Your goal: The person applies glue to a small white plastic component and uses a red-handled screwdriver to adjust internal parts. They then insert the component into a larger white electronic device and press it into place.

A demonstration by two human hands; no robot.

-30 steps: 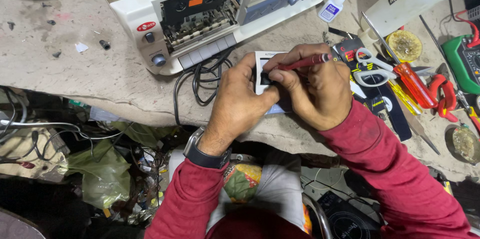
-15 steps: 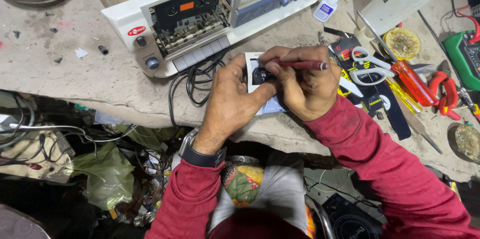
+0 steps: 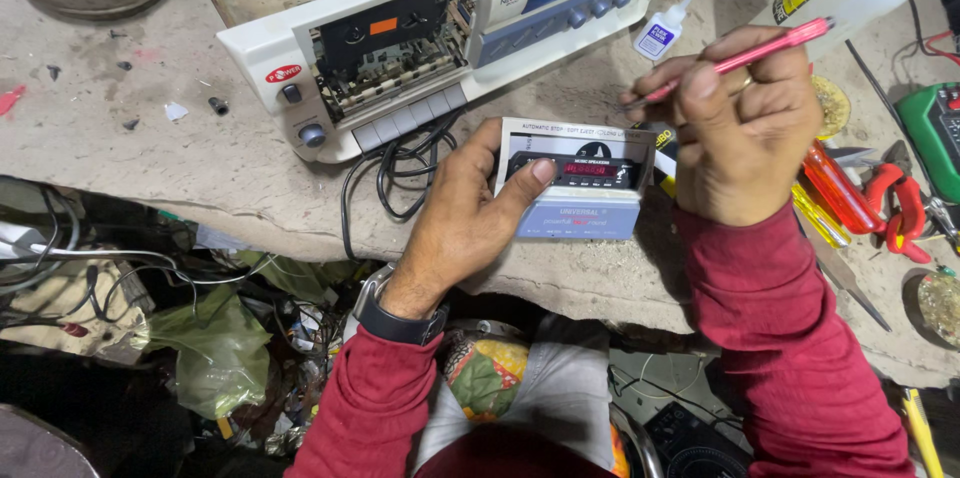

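Small boxed module (image 3: 575, 188): light, rigid, fragile-faced; left hand (image 3: 465, 223) grasping its left edge; right hand (image 3: 745, 133), beside it, clenched on pink pen (image 3: 745, 60).

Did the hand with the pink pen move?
Yes. The right hand with the pink pen lifted off the small box, shifting right toward the red pliers.

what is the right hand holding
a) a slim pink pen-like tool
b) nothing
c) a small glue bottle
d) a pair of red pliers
a: the right hand pinches a slim pink pen-like tool in its fingers above the small boxed module with a red display, which the left hand steadies; the red pliers and the glue bottle lie untouched on the bench.
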